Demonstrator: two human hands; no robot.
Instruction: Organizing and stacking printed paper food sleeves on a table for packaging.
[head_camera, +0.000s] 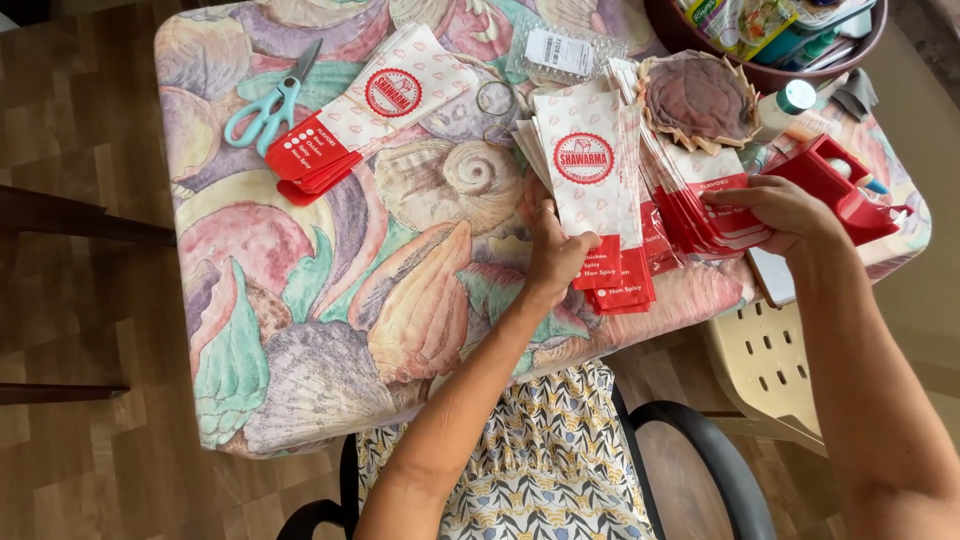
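A: Where are the hands right now?

B: Both are on paper sleeves, the white ones with red ends and a round red stamp. The left hand (556, 255) rests on the middle stack of sleeves (590, 190), its fingers (572, 243) closed on the lower edge of the top sleeve, near the red band. The right hand (785, 215) clasps a fanned bundle of sleeves (700, 205) just beside that stack, fingers curled over the red ends.

A: And where do those lie?

B: On the worktop (330, 290), which is covered by a cloth printed with big seashells. The middle stack lies flat with its red ends toward the person; the fanned bundle overlaps its right edge.

A: Anything else close by?

B: A third pile of sleeves (375, 110) lies well apart at the far left, with teal-handled scissors (268, 105) touching its edge. A brown shell-shaped mat (698, 98) sits on the bundle's far end. A red tape dispenser (835, 180) stands just right of the right hand, and a dark bowl (760, 70) of odds and ends is at the far corner. A clear plastic packet (560, 50) lies beyond the middle stack.

A: And below the worktop?

B: A cream plastic chair (765, 370) at the right.
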